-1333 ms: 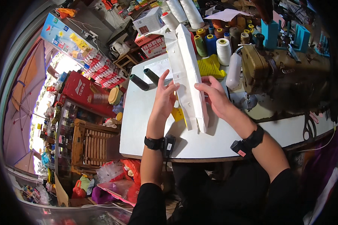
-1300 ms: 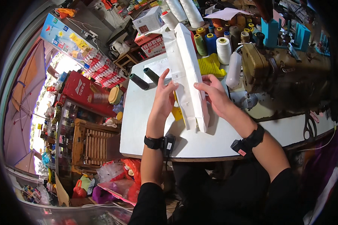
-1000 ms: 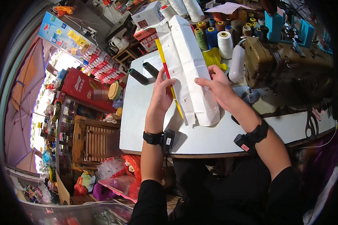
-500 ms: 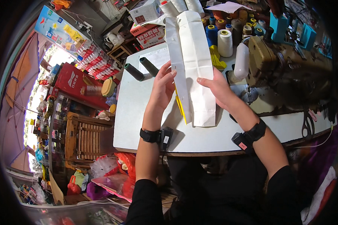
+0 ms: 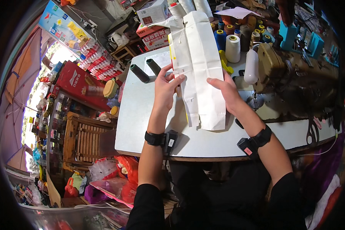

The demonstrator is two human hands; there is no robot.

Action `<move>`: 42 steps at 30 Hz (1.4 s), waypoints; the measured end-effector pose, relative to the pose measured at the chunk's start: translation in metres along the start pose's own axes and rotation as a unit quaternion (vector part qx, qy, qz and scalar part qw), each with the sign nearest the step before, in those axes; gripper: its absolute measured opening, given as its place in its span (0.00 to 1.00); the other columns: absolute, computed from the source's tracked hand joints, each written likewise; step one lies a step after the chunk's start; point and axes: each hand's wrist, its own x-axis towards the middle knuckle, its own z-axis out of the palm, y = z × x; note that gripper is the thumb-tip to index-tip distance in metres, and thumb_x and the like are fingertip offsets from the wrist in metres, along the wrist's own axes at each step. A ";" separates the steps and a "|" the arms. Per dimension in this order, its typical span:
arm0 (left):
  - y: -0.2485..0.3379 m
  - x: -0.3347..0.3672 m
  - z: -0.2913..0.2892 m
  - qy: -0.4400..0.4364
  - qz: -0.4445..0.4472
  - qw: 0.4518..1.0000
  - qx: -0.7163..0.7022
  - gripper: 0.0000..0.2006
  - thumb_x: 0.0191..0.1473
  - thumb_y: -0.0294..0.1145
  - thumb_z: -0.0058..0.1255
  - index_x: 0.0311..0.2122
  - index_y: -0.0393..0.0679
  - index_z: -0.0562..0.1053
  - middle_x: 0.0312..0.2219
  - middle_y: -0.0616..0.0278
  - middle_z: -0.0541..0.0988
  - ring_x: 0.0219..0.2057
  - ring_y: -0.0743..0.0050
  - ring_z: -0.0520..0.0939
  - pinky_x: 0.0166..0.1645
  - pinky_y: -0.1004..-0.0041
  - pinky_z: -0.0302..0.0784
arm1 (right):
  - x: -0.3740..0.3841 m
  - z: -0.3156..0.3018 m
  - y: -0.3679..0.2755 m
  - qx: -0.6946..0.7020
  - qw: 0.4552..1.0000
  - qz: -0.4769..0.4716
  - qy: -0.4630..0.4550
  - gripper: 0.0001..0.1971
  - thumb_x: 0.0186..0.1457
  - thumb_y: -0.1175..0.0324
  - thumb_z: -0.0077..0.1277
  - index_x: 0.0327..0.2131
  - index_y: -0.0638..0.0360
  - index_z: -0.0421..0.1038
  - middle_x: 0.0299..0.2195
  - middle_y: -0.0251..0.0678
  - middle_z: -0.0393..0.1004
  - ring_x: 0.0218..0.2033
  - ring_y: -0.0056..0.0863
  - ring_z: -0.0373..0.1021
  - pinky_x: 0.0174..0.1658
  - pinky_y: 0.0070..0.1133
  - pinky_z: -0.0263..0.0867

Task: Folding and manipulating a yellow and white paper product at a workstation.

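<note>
Left hand [image 5: 166, 90] and right hand [image 5: 227, 92] gripping a long creased white paper sheet [image 5: 207, 100] by opposite edges, smooth white tabletop [image 5: 140, 124] beneath, two dark-green thread cones [image 5: 139, 73] nearby

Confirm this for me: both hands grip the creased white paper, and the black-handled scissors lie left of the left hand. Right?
One thing is wrong: the head view shows the black-handled scissors to the right of the right hand, near the edge of the white table. The left hand and right hand do grip the creased white paper.
</note>
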 end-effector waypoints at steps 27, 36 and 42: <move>0.002 -0.003 0.003 -0.048 -0.057 0.997 -0.007 0.26 0.56 0.23 0.50 0.61 0.39 0.61 0.43 0.62 0.78 0.41 0.79 0.79 0.38 0.79 0.78 | -0.012 0.013 -0.007 0.015 0.996 0.048 -0.071 0.36 0.51 0.57 0.58 0.60 0.61 0.55 0.51 0.42 0.68 0.53 0.29 0.67 0.55 0.24 0.63; 0.001 -0.001 0.001 -0.007 -0.055 0.998 0.001 0.28 0.57 0.22 0.47 0.62 0.37 0.58 0.44 0.58 0.76 0.45 0.72 0.77 0.45 0.74 0.75 | -0.006 0.012 -0.004 0.061 0.995 0.043 -0.070 0.42 0.48 0.59 0.64 0.60 0.64 0.49 0.52 0.46 0.64 0.54 0.32 0.64 0.58 0.26 0.61; -0.001 0.002 -0.004 0.006 -0.007 0.999 -0.034 0.27 0.57 0.19 0.43 0.62 0.35 0.57 0.46 0.54 0.74 0.48 0.68 0.75 0.52 0.72 0.73 | -0.001 0.006 0.007 0.038 0.998 0.028 -0.052 0.47 0.45 0.61 0.68 0.61 0.66 0.46 0.53 0.46 0.64 0.53 0.33 0.66 0.56 0.26 0.63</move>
